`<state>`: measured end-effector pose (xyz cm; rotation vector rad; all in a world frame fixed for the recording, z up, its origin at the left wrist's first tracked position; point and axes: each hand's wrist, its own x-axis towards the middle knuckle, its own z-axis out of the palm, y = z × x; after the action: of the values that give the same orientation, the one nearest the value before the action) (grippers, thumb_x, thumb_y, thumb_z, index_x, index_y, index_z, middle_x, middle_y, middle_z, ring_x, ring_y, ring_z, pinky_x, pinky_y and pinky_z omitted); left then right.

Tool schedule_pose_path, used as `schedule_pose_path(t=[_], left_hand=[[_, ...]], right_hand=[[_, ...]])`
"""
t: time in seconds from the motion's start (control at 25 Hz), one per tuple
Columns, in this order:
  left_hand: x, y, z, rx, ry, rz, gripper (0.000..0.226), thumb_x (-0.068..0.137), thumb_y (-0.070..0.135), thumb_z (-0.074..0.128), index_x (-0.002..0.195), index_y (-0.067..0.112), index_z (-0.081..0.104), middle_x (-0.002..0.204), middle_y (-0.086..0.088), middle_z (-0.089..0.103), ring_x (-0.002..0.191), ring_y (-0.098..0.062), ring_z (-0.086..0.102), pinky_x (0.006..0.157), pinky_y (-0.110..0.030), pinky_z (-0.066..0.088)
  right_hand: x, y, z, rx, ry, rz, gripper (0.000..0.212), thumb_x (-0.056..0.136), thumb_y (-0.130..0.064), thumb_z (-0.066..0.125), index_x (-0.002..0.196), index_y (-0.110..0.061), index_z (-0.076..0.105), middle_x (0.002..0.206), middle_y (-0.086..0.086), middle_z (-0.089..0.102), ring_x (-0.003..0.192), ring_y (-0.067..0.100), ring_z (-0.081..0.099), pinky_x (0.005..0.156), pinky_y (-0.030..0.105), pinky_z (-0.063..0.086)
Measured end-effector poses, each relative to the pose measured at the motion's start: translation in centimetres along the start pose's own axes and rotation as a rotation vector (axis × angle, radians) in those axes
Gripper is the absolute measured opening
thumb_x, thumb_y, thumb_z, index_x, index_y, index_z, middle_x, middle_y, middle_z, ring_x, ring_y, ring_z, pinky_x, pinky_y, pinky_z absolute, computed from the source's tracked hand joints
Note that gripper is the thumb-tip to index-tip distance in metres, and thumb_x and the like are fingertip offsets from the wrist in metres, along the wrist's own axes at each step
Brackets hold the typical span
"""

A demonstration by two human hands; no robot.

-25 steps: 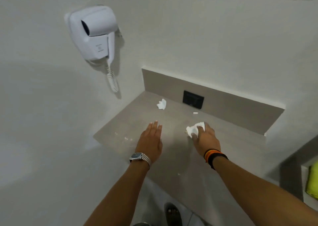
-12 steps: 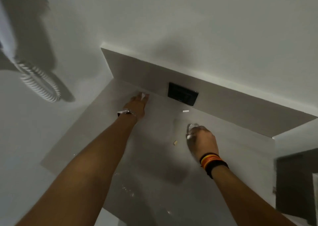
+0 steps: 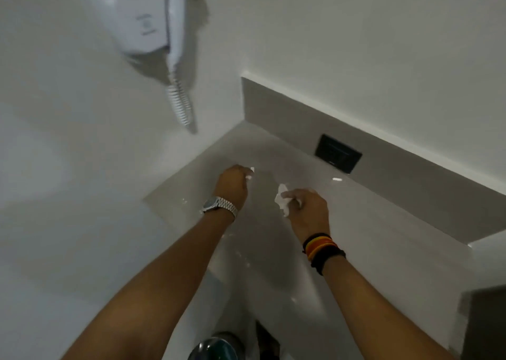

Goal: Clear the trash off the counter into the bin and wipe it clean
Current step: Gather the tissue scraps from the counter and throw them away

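The left hand (image 3: 232, 184) is curled into a loose fist over the far left part of the bench (image 3: 383, 239), and only a sliver of a white tissue scrap (image 3: 250, 173) shows past its knuckles, so the fingers are closed around it. A silver wristwatch (image 3: 219, 205) sits on that wrist. The right hand (image 3: 309, 209), just right of centre in the frame, is pinched shut on a crumpled white tissue (image 3: 282, 199), which sticks out to the left of the thumb and fingers. Striped and dark wristbands (image 3: 321, 248) circle the right wrist. The two hands are near each other but apart, both above the pale grey bench top.

A small white bit of trash (image 3: 337, 179) lies on the bench close to the back wall, to the upper right of the right hand and just below a black wall socket (image 3: 338, 157) set in the grey backsplash (image 3: 438, 195). Tiny white specks (image 3: 247, 264) are scattered along the near part of the bench between the forearms.

At the upper left of the frame a white wall-mounted hair dryer (image 3: 147, 22) hangs with its coiled cord (image 3: 180, 104) trailing down. At the bottom centre a dark rounded object (image 3: 213, 346) shows, too blurred to identify.
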<state>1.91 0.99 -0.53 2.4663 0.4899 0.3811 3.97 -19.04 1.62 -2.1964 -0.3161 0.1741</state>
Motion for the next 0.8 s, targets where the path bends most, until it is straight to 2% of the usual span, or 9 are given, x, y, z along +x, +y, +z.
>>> schedule_pose_path(t=[0.08,0.2,0.32,0.4,0.44,0.48,0.56,0.72,0.8], left_hand=[[-7.0,-1.8,-3.7,-0.033,0.114,-0.092,0.028,0.089,0.011,0.052,0.104,0.009,0.076,0.11,-0.015,0.074,0.102,-0.035,0.07,0.096,-0.044,0.054],[-19.3,-6.0,-8.0,-0.01,0.177,-0.251,0.035,0.087,-0.003,0.052,0.116,0.004,0.071,0.122,-0.017,0.069,0.114,-0.035,0.065,0.103,-0.045,0.051],[-30.3,-10.0,-9.6,-0.025,0.159,-0.445,0.035,0.089,-0.006,0.053,0.117,0.006,0.07,0.124,-0.015,0.069,0.115,-0.034,0.065,0.103,-0.042,0.051],[-36.6,-12.0,-9.0,-0.036,0.071,-0.591,0.034,0.092,-0.003,0.055,0.119,0.011,0.071,0.123,-0.014,0.07,0.113,-0.032,0.067,0.102,-0.039,0.052],[-39.2,-12.9,-8.0,-0.05,0.045,-0.639,0.034,0.093,-0.002,0.055,0.12,0.011,0.071,0.122,-0.014,0.071,0.112,-0.032,0.067,0.102,-0.039,0.052],[-41.7,-13.7,-6.6,-0.063,0.026,-0.686,0.034,0.093,-0.002,0.055,0.12,0.012,0.071,0.122,-0.014,0.071,0.114,-0.031,0.067,0.103,-0.038,0.051],[-46.2,-15.3,-3.1,-0.097,-0.032,-0.787,0.033,0.093,-0.002,0.057,0.12,0.011,0.071,0.125,-0.013,0.07,0.117,-0.028,0.066,0.106,-0.033,0.048],[-51.9,-20.1,6.0,-0.094,-0.232,-0.931,0.031,0.095,0.003,0.055,0.116,0.016,0.074,0.114,-0.012,0.074,0.103,-0.028,0.07,0.09,-0.031,0.053],[-52.4,-23.2,10.7,-0.092,-0.259,-0.939,0.033,0.095,0.004,0.054,0.117,0.019,0.073,0.112,-0.011,0.074,0.099,-0.03,0.07,0.087,-0.032,0.054]], right_hand=[[-3.8,-2.1,2.1,0.017,-0.111,-0.052,0.026,0.089,-0.008,0.055,0.105,-0.012,0.076,0.115,0.007,0.066,0.095,0.019,0.062,0.088,0.023,0.048],[-11.4,-4.2,5.7,-0.008,-0.285,-0.145,0.031,0.088,-0.012,0.057,0.114,-0.01,0.073,0.12,0.011,0.07,0.096,0.021,0.066,0.085,0.023,0.05],[-19.1,-4.0,9.2,-0.076,-0.476,-0.187,0.027,0.09,-0.011,0.058,0.11,-0.011,0.075,0.119,0.009,0.073,0.106,0.022,0.068,0.097,0.012,0.041],[-23.4,-2.0,11.8,-0.132,-0.615,-0.15,0.024,0.089,-0.017,0.059,0.105,-0.015,0.076,0.108,0.006,0.076,0.1,0.021,0.07,0.099,0.028,0.051],[-25.0,-0.5,13.3,-0.176,-0.65,-0.137,0.024,0.088,-0.022,0.058,0.103,-0.018,0.076,0.105,0.004,0.076,0.097,0.021,0.07,0.094,0.036,0.055],[-26.2,1.3,14.7,-0.236,-0.674,-0.125,0.025,0.087,-0.028,0.059,0.103,-0.021,0.075,0.104,0.003,0.076,0.096,0.022,0.07,0.09,0.037,0.057],[-28.1,4.7,17.6,-0.354,-0.73,-0.105,0.025,0.088,-0.032,0.061,0.106,-0.021,0.075,0.106,0.003,0.075,0.096,0.023,0.069,0.087,0.031,0.055],[-30.3,13.3,24.3,-0.453,-0.825,-0.025,0.024,0.093,-0.016,0.06,0.112,-0.015,0.074,0.113,0.01,0.074,0.102,0.026,0.069,0.089,0.028,0.054],[-30.8,18.0,28.2,-0.468,-0.82,0.0,0.024,0.093,-0.011,0.06,0.113,-0.011,0.073,0.115,0.012,0.073,0.104,0.026,0.069,0.09,0.027,0.053]])
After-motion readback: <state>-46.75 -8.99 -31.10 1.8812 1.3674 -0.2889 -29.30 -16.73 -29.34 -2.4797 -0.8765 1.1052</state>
